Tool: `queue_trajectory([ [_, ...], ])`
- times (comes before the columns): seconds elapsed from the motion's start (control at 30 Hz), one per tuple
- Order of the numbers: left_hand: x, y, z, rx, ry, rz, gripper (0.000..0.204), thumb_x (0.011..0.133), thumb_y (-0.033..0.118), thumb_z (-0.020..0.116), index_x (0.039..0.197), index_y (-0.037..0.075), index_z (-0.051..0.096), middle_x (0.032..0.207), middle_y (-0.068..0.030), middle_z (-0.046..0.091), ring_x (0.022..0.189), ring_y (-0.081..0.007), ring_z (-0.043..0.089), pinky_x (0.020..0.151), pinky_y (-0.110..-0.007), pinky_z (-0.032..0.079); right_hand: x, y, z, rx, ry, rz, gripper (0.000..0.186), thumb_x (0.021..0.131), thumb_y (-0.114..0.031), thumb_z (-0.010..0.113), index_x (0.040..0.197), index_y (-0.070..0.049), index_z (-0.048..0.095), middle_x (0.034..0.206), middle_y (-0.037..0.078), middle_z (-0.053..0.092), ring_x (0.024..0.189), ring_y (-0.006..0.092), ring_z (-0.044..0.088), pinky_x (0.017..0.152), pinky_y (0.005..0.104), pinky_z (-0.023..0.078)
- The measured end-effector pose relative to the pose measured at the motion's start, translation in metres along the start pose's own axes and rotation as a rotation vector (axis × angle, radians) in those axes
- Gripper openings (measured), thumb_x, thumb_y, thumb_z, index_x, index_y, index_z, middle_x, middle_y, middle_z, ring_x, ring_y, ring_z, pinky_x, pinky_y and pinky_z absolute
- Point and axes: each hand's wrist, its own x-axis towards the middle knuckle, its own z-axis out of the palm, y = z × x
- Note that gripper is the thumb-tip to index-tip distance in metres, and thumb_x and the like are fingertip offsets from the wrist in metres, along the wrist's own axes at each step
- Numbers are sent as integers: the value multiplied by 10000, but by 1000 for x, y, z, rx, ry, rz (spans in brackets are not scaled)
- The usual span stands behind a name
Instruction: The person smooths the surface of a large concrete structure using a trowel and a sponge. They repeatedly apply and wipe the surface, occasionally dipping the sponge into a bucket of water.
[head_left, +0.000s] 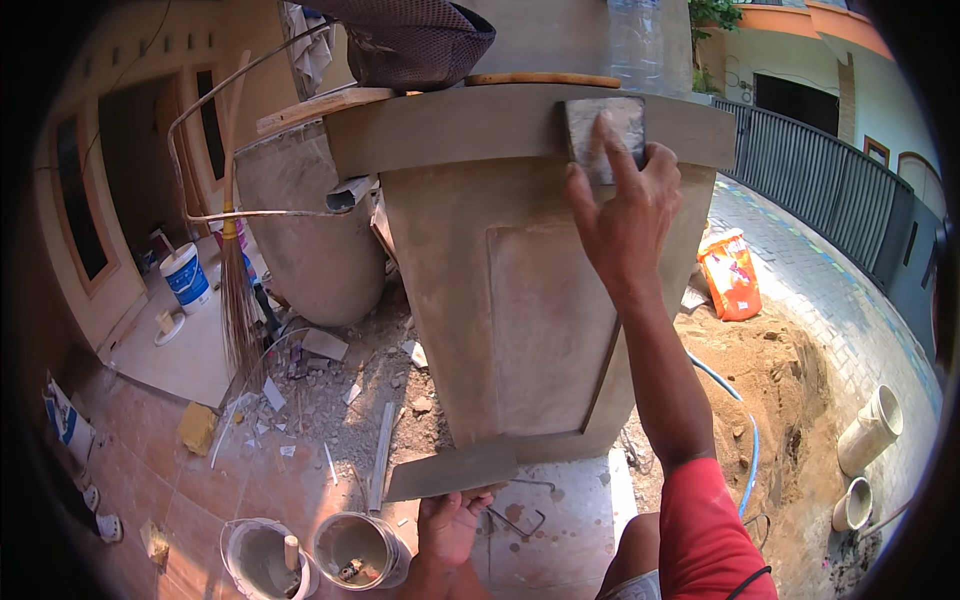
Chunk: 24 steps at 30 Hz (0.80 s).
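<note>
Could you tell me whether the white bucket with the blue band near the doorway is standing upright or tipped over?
Upright. The white bucket stands on its base on the pale floor, its open rim facing up.

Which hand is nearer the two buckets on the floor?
Left. The left hand, holding a flat trowel, is beside the buckets; the right hand is up at the pillar's ledge.

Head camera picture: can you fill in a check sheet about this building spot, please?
Surface: grey plastered pillar, smooth, panel outlined on its face.
Job's things: small float pressed on the pillar's top band; flat board with grey mortar held low.
Clutter: rubble, two buckets, broom.
Hands: right hand on the float; left hand grips the board.
Cables: blue hose across the sand.
Surroundings: sand pile, orange sack, dark railing.
</note>
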Motion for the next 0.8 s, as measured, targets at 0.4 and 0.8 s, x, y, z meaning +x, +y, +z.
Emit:
queue_trajectory([
  [0.4, -11, 9, -10, -130, -17, 53, 279, 871, 130, 663, 1138, 95, 593, 1142, -93, 650, 1022, -282, 645, 865, -434, 521, 10, 78, -20, -39, 92, 174, 540, 777, -261, 726, 1296, -177, 604, 1004, 177, 524, 923, 340, 555, 840, 446, 448],
  [0.8, -8, 8, -15, -88, -47, -2, 352, 877, 140, 662, 1210, 105, 552, 1191, -103, 618, 1041, -274, 626, 872, -433, 538, -4, -64, 27, 133, -73, -211, 566, 734, -258, 717, 1281, -217, 576, 1101, 181, 455, 1036, 336, 450, 852, 453, 346],
])
